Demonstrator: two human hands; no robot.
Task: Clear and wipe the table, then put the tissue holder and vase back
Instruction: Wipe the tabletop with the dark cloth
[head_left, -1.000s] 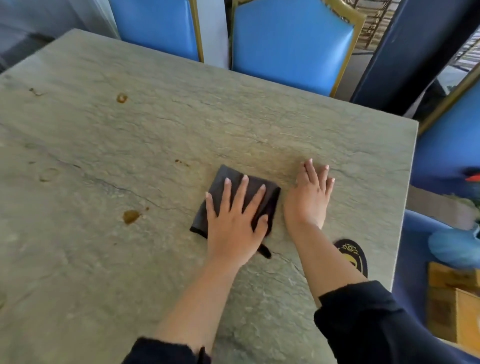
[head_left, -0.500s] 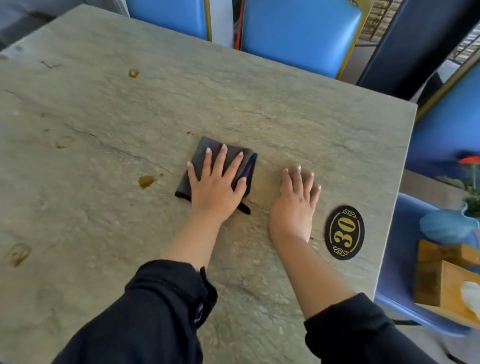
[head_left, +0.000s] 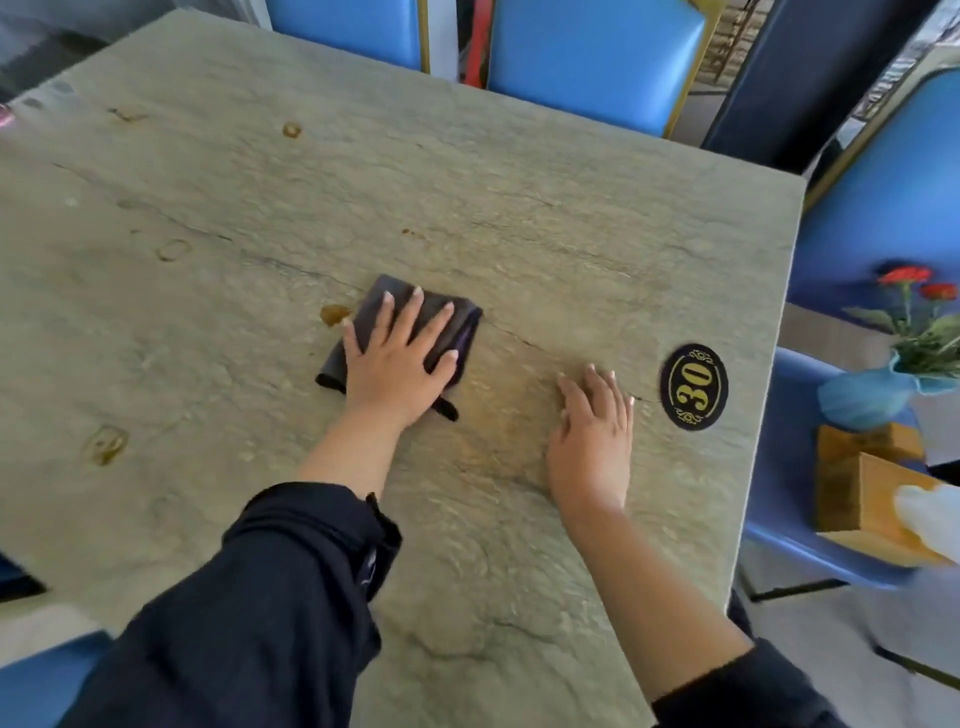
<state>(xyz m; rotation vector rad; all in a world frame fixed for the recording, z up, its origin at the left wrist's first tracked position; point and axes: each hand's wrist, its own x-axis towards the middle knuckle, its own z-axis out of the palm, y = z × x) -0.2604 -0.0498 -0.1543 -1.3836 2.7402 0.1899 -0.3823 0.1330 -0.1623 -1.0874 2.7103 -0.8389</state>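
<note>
My left hand (head_left: 397, 364) presses flat, fingers straight, on a folded dark cloth (head_left: 457, 325) near the middle of the grey stone-look table (head_left: 519, 208). A brown stain (head_left: 334, 313) touches the cloth's left edge. My right hand (head_left: 595, 431) rests flat on the table to the right, just left of a black oval "30" plaque (head_left: 694, 387). On a blue chair seat (head_left: 789, 540) to the right stand a blue vase (head_left: 865, 397) with red flowers and a wooden tissue holder (head_left: 857, 493).
More brown stains and rings mark the table: one at the far side (head_left: 291, 129), one at the left (head_left: 173, 250), one near the front left (head_left: 105, 444). Blue chairs (head_left: 587, 62) stand behind the table and at the right.
My left hand has slid the cloth leftward across the table until it reaches the brown stain. My right hand stays flat on the table. The view has shifted, showing the vase and holder more fully.
</note>
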